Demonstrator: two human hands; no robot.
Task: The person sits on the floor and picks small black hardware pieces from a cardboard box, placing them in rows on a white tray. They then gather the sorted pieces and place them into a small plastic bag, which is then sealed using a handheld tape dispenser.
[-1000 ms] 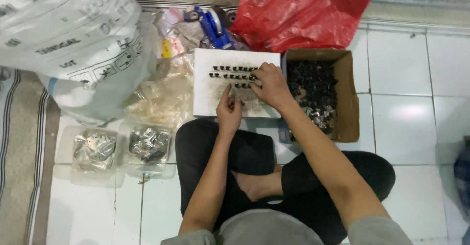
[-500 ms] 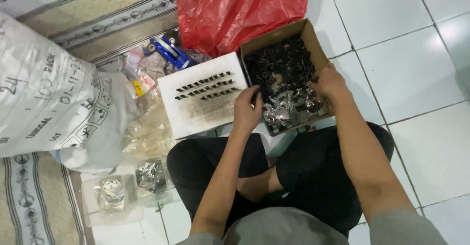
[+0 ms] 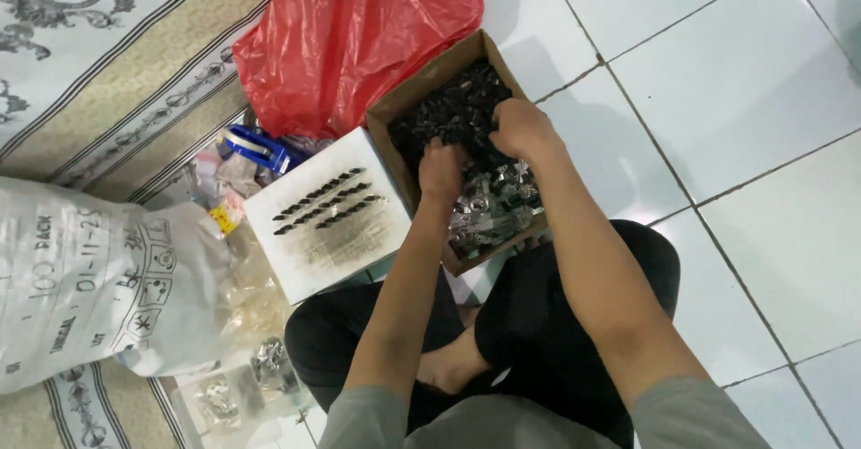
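Both hands reach into the cardboard box (image 3: 387, 115) of small dark parts (image 3: 448, 117): the left hand (image 3: 441, 169) and right hand (image 3: 520, 129) are curled knuckles-up into the heap, fingertips buried, so whether either actually pinches a part cannot be told. Risks, as a judgement: parts could spill over the low wall beside the left hand, or a stray sleeve could scatter the rows on the white tray (image 3: 309, 252). The parts' shape stays indistinct.

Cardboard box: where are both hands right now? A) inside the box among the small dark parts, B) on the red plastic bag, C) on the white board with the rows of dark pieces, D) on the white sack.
A: the left hand and the right hand are both down in the cardboard box, among the small dark parts.
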